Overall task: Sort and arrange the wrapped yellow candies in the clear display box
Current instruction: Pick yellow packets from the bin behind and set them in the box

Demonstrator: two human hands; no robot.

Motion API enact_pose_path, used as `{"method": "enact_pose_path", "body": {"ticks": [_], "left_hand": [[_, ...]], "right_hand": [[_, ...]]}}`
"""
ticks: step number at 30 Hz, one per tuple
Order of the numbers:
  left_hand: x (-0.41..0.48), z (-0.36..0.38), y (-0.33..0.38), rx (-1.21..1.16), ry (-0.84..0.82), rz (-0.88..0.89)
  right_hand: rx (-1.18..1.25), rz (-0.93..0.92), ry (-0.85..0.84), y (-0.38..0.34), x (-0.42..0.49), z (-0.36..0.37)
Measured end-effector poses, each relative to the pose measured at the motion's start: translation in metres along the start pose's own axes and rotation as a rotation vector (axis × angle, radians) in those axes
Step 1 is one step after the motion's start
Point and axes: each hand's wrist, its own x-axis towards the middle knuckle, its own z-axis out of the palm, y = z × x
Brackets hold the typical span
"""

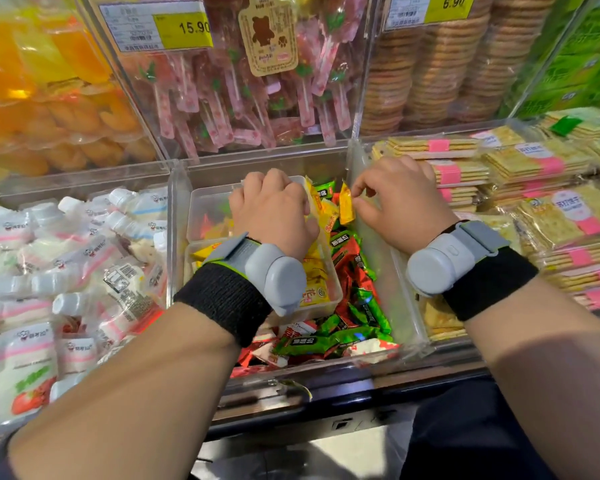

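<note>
Head view, shop display shelf. The left hand [272, 211] is curled into a loose fist over the clear display box [201, 202], a small rectangular tub sitting inside a larger clear bin [179, 216]. Its fingers are folded around wrapped yellow candies [317, 271] at the tub's right wall; the exact contact under the palm is hidden. More yellow candies lie along the tub's near end and right side. The right hand [400, 206] is just beside the tub's far right corner, thumb and forefinger pinching the top edge of a single yellow candy [346, 202], which hangs upright above the bin. The remaining fingers of that hand are bent inward.

Around the tub, the bin holds loose green and red wrapped candies [357, 306]. Both wrists carry a grey device on a black band [489, 282].

Neighbouring bins: white spouted pouches [84, 271] to the left, packed crackers with pink bands [534, 188] to the right. Behind stand pink-wrapped sweets [243, 98], stacked round biscuits [440, 71] and a yellow price tag reading 15.90 [184, 29].
</note>
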Motion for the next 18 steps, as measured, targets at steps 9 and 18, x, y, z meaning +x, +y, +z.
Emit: {"method": "enact_pose_path", "body": {"ticks": [9, 18], "left_hand": [[0.028, 0.031, 0.031, 0.116, -0.036, 0.117], [0.044, 0.052, 0.047, 0.256, -0.158, 0.175]], "right_hand": [[0.206, 0.021, 0.078, 0.006, -0.002, -0.001], [0.26, 0.053, 0.129, 0.01, -0.003, 0.0]]}}
